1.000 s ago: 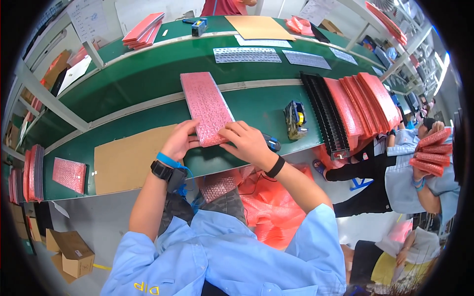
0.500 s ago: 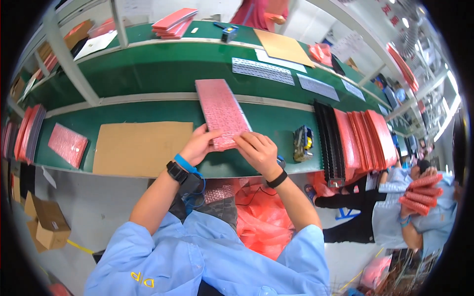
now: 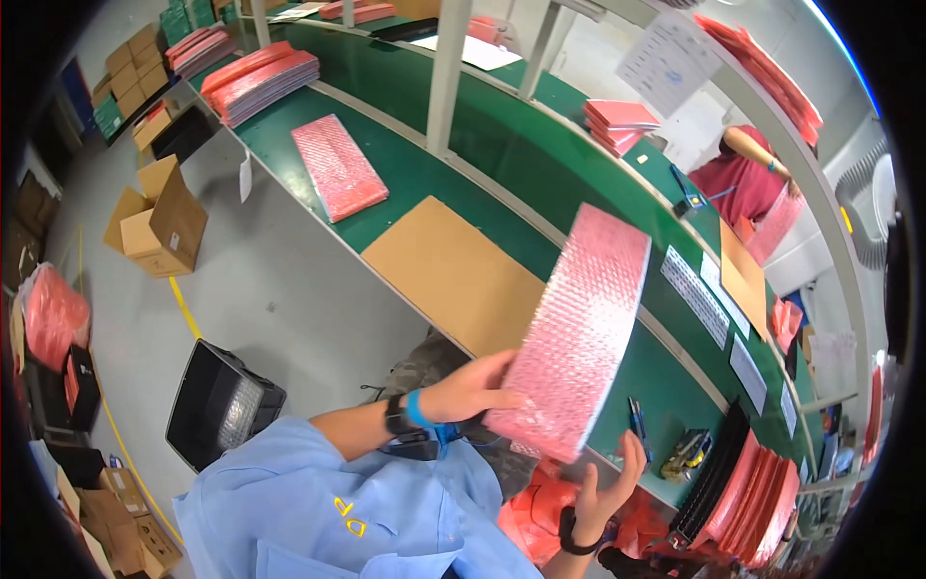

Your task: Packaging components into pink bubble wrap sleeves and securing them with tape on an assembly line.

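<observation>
A long, flat pink bubble-wrap pouch (image 3: 584,323) with a pale edge is tilted up in front of me. My left hand (image 3: 473,386) grips it near its lower corner, with the thumb on the face towards me. Below the pouch, my right hand (image 3: 610,490) is apart from it, fingers spread and holding nothing. A brown cardboard sheet (image 3: 453,275) lies on the green bench, partly covered by the raised pouch. Farther left on the bench is another pink bubble-wrap pouch (image 3: 338,166), lying flat.
Stacked pink pouches (image 3: 260,82) stand at the bench's far left. To the right are a pen-like tool (image 3: 637,425), a tape dispenser (image 3: 687,454) and a black rack (image 3: 714,478) beside more pouches. A black bin (image 3: 227,400) and an open carton (image 3: 159,222) are on the floor.
The view has swung to the left. My right hand has let go of the pouch and moved off it, while my left hand still holds it, now raised towards the cardboard sheet.
</observation>
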### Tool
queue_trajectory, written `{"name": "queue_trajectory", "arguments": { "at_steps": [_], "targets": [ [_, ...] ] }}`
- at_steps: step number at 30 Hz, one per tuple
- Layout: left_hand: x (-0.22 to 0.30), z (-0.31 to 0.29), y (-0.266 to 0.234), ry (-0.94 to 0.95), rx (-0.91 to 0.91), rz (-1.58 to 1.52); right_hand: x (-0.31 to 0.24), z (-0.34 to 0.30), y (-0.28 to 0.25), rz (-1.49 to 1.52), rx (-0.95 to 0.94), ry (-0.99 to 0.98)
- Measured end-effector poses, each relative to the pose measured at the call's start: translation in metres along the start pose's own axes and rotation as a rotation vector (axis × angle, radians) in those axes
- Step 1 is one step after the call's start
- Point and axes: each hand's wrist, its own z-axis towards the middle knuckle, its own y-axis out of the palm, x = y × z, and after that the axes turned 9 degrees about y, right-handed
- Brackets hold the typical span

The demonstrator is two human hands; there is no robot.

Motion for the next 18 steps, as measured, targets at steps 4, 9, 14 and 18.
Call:
{"name": "queue_trajectory", "arguments": {
  "at_steps": [4, 9, 14, 18],
  "targets": [
    [0.080, -0.045, -0.046, 0.115, 0.194, 0.167, 0.015, -0.037, 0.023, 0.176, -0.113, 0.306],
    [0.130, -0.037, -0.157, 0.401, 0.502, 0.463, 0.027, -0.072, 0.057, 0.239, -0.195, 0.481],
    [0.160, -0.003, -0.259, 0.423, 0.735, 0.444, 0.020, -0.078, 0.073, 0.266, -0.264, 0.357],
    [0.145, 0.017, -0.329, 0.420, 0.814, 0.480, 0.021, -0.075, 0.063, 0.226, -0.236, 0.393]
  ]
}}
